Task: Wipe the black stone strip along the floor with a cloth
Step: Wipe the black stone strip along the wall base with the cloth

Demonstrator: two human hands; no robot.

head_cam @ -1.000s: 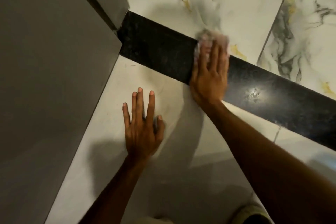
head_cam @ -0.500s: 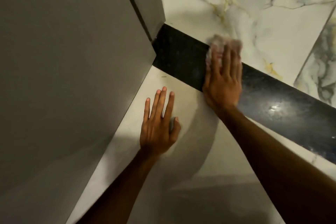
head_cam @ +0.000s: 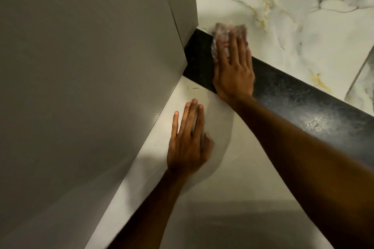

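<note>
Head view.

Strip point(head_cam: 293, 95): black stone, speckled, set flat in the floor. It is seen running from the foot of the wall point(head_cam: 85, 87) down toward the right edge of the frame. A bright glare patch is shown on it, well to the right of the right hand.

Cloth point(head_cam: 224, 32): pale, crumpled, blurred. It is laid at the far edge of the strip, near the strip's wall end, partly over the marble tile point(head_cam: 303, 32) beyond. Most of it is covered by fingers.

Right hand point(head_cam: 232, 70): laid flat across the strip, palm down, fingers spread a little and pressed onto the cloth. The cloth is pinned under the fingers rather than gripped in a fist. The heel of the hand is placed at the strip's near edge.

Left hand point(head_cam: 188, 143): spread flat, palm down, on the plain floor tile point(head_cam: 232, 198) on the near side of the strip, apart from the strip and from the right hand. Nothing is held in it. The fingers are pointed toward the strip.

Wall: grey, plain, with a vertical seam; the strip's left end is met by its foot.

Marble tile: white with grey and yellow veins, found on the far side of the strip.
</note>
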